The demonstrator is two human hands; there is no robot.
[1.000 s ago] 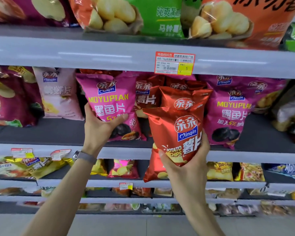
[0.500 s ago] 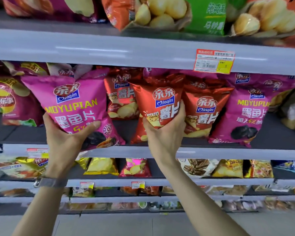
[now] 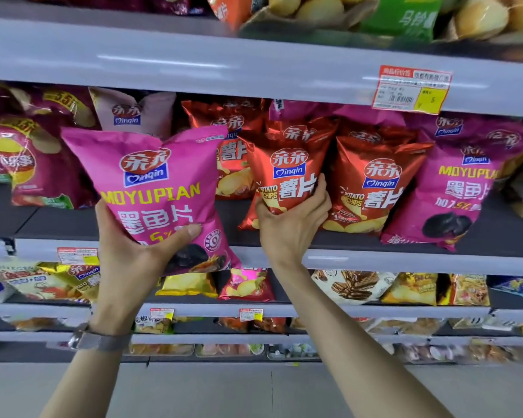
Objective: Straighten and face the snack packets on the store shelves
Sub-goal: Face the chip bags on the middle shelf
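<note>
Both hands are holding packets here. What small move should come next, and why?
Probably the right hand stands the red potato chips packet upright against the neighbouring red packet and lets go: it sits tilted in the grip, while the left hand holds the pink Moyupian packet in front of the shelf edge, needing a slot.

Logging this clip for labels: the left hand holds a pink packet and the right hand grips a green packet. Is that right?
Not quite: the colour of the second packet is wrong. The right hand grips a red packet, not a green one, as the head view shows. The left hand does hold the pink packet.
</note>
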